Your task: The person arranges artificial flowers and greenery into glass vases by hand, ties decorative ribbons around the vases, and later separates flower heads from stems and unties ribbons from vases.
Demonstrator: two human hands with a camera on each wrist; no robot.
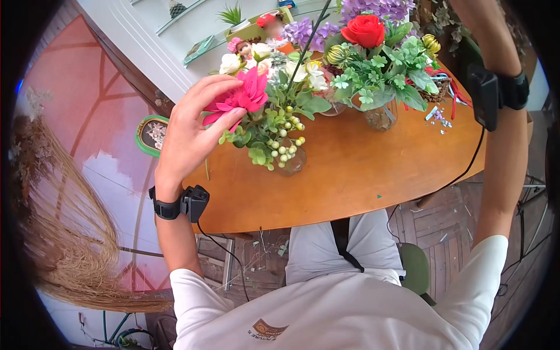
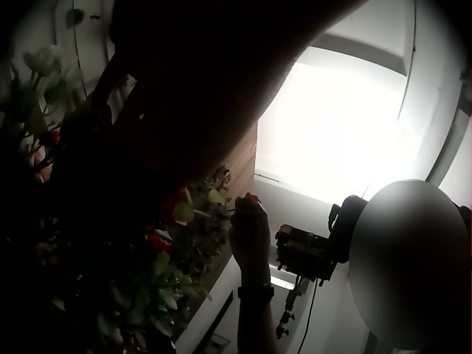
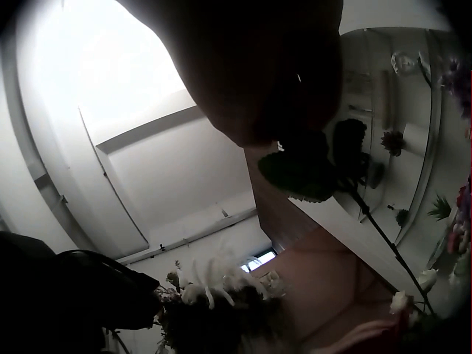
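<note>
- The pink flower [image 1: 244, 96] is cupped by the left hand [image 1: 189, 131] near the far left edge of the wooden desk [image 1: 361, 175]; the fingers are curled round the bloom from the side, thumb beneath, seemingly so that the head can be turned or seated without crushing the petals.
- The bloom sits at the left of a bouquet standing in a glass vase [image 1: 291, 160], amid green leaves and a spray of pale berries [image 1: 286, 146], where support is given by the surrounding stems.
- The right hand itself is cut off by the top of the head view; only the forearm with its wrist camera [image 1: 487, 93] is seen, raised above the far right corner of the desk.
- In the right wrist view a dark flower head on a long stem [image 3: 383, 236] is seen just under the shadowed right hand [image 3: 273, 66]; it appears to be held high so that the stem hangs clear of the arrangement, but whether the fingers are clamped on it cannot be told.
- A second vase [image 1: 379, 116] with a red rose [image 1: 364, 29] and purple blossoms [image 1: 373, 9] stands further along the far edge.
</note>
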